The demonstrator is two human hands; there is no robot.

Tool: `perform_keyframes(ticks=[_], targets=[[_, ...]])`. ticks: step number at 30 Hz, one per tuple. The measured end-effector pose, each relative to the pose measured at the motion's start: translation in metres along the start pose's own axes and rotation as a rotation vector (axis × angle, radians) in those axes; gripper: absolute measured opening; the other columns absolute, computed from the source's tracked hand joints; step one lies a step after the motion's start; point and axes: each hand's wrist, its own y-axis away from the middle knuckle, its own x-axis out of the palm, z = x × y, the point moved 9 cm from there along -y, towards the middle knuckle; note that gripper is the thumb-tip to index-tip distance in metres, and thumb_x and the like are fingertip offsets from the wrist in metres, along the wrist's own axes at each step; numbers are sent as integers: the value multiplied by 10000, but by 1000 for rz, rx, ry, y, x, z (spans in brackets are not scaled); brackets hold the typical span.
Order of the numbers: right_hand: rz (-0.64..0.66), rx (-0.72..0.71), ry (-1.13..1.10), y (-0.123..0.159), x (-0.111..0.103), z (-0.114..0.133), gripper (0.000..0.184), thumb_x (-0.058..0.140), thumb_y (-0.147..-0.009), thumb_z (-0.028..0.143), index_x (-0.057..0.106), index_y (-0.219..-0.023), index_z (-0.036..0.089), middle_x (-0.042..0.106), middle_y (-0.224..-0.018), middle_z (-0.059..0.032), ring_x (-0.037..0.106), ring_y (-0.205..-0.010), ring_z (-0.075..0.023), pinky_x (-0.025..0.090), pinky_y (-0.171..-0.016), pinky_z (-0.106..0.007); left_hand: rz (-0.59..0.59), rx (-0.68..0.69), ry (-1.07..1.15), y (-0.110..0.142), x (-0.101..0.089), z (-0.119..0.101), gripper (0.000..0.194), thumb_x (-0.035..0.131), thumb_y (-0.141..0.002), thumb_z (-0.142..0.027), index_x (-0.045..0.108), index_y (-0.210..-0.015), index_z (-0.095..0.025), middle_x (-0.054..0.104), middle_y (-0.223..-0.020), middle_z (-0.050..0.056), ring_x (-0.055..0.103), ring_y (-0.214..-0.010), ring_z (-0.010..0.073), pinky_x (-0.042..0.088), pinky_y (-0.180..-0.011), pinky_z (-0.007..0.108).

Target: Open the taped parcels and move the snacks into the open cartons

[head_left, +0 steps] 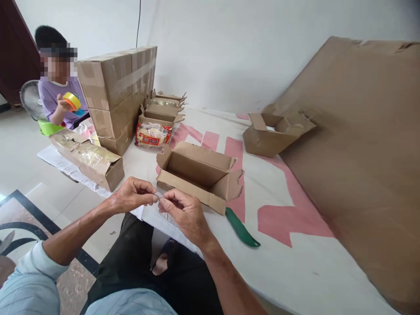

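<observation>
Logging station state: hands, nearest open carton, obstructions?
Left hand and right hand pinching a small thin piece, identity unclear. Open cardboard carton beyond. Green handle by its near right corner, possibly in the way.

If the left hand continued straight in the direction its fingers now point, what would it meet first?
Most likely the right hand, whose fingertips are just opposite those of the left hand, though the exact gap in depth is unclear.

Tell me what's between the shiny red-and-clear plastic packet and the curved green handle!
A long, open brown cardboard box lies between them, in the head view.
</observation>
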Motion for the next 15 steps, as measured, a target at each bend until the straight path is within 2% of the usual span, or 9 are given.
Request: perform_keyframes(ticks=[2,4,6,8,11,13,15], targets=[[1,-21,36,0,0,1,272,816,-971,462,775,-829,233,783,-752,-30,734,-710,-205,605,-712,-325,-60,10,-43,1,-18,-2,353,998,-779,-464,856,-805,-142,723,-671,38,619,-618,127,487,-591,242],[-10,-20,53,2,-2,-1,250,800,-978,455,794,-863,233,792,-781,-32,746,-732,-209,610,-728,-325,-194,48,-96,1,-54,-7,335,996,-758,-446,849,-796,-148,728,-663,38,618,-598,128,502,-578,245],[-27,-1,43,4,-6,-7,268,788,-991,484,810,-901,232,798,-800,-39,760,-742,-217,626,-734,-331,-391,91,-158,0,-107,-16,304,976,-742,-417,836,-785,-151,745,-678,46,637,-603,138,542,-596,258],[-38,18,17,7,-9,-13,307,786,-1001,525,810,-911,232,795,-801,-44,766,-739,-225,646,-733,-339,-638,93,-235,2,-170,-23,242,913,-747,-364,810,-765,-146,739,-674,46,653,-613,152,567,-610,273],[-46,23,-12,10,-11,-21,346,787,-1009,556,794,-878,236,781,-783,-46,763,-723,-226,663,-719,-339,-991,-3,-368,8,-259,-29,112,791,-768,-246,761,-759,-138,701,-663,26,645,-638,148,562,-642,267],[-35,22,-22,11,-9,-23,352,786,-1013,557,788,-862,239,775,-775,-47,758,-718,-225,671,-713,-338,-1119,-99,-458,7,-299,-28,79,741,-761,-190,759,-799,-123,667,-656,15,638,-667,154,560,-677,273],[-17,19,-21,10,-7,-23,354,784,-1018,551,784,-846,242,774,-773,-47,751,-715,-223,677,-717,-338,-1142,-192,-562,-1,-325,-25,138,728,-767,-187,774,-869,-106,649,-660,19,646,-724,183,568,-727,298]])
